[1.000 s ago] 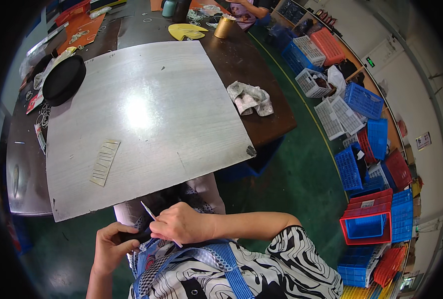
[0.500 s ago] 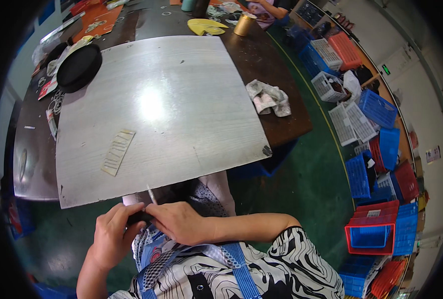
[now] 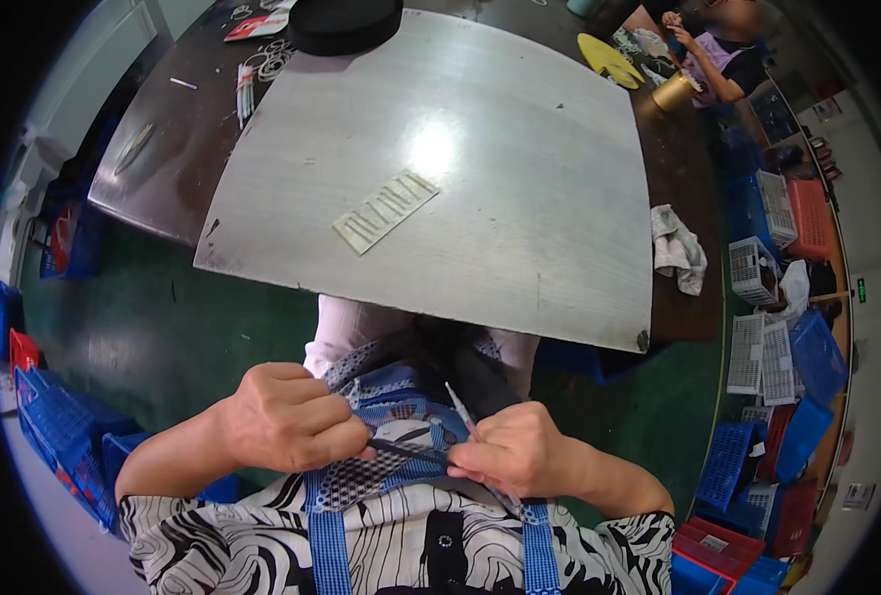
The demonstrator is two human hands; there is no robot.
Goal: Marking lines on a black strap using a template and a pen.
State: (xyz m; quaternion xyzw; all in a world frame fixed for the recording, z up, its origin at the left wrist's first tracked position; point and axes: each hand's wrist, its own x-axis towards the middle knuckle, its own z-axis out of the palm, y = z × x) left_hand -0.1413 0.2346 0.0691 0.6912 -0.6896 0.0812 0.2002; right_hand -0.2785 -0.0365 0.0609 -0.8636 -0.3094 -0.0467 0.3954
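In front of my chest, my left hand (image 3: 301,418) is closed, its thumb and fingers pinching one end of a thin dark strip (image 3: 409,451). The strip runs across to my right hand (image 3: 513,448), whose closed fingers grip its other end. A slim pen-like stick (image 3: 472,426) with a pale tip also sits in that right hand, tilted, its tip pointing up and away. What the strip belongs to cannot be made out. Beyond both hands, a pale rectangular card with several thin lines (image 3: 386,211) lies on the light grey board (image 3: 520,248).
The board rests on a dark table (image 3: 693,169). Around it are a round black case (image 3: 346,25), a yellow disc (image 3: 607,59), a gold tin (image 3: 676,91) and a crumpled cloth (image 3: 678,250). A co-worker (image 3: 723,55) sits far right. Plastic crates (image 3: 807,218) line the right wall.
My hands, close together before, have moved apart with the dark strip stretched between them. The view has shifted, so the board and card appear farther right and higher.
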